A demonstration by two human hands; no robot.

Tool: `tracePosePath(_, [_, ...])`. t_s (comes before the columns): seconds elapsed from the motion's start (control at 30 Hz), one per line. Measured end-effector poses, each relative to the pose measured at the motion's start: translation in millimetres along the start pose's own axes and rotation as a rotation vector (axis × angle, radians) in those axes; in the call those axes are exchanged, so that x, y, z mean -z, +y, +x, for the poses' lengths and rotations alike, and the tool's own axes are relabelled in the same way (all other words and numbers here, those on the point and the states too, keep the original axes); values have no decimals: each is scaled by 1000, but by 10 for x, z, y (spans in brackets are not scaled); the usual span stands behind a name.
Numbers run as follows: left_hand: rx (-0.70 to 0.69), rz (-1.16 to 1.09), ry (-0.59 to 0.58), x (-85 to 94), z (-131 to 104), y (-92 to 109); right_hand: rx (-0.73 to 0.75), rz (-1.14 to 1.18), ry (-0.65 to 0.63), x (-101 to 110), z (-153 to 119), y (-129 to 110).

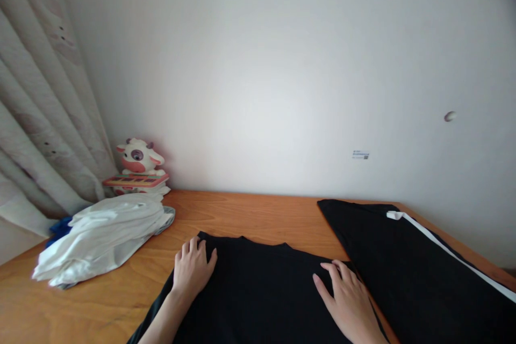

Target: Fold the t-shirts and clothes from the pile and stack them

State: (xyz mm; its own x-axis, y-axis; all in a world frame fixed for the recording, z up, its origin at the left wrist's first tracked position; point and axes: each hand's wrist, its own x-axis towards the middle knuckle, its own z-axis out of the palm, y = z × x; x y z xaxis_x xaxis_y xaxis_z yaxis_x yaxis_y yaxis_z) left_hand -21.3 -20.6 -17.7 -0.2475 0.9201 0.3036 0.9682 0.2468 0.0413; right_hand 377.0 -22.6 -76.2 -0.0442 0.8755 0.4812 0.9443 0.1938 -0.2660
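Note:
A black garment (258, 290) lies spread on the wooden table (242, 212), its neckline edge toward the wall. My left hand (192, 267) rests on its upper left corner, thumb apart from the fingers, palm down. On the upper right part of the same cloth lies my right hand (345, 294), with thumb and fingers spread and slightly bent. Neither hand visibly grips the fabric. The garment's lower part runs out of the bottom of the view.
Black cloth with a white stripe (435, 279) lies at the right. White clothes (108, 236) are heaped at the left, over something blue. Behind them a cow-shaped toy (139, 158) stands by the curtain (40, 91). A wall (258, 91) borders the table's back.

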Motion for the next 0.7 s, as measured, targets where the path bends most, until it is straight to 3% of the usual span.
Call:
tracePosePath(0.17, [61, 65, -228, 303, 39, 63, 23, 54, -145, 144, 80, 121])
tracePosePath(0.3, [35, -30, -381, 228, 240, -54, 0, 76, -211, 193, 115, 137])
tracePosePath(0.37, [0, -95, -385, 150, 330, -95, -1, 114, -240, 214, 111, 91])
tracePosePath(0.5, [-117, -207, -285, 62, 445, -83, -15, 140, -279, 362, 50, -16])
tracePosePath(0.6, [-177, -230, -250, 45, 537, 18, -28, 137, -295, 583, -14, -56])
tracePosePath(0.7, [-179, -226, -289, 16, 669, 214, -16, 189, -339, 820, -62, -63])
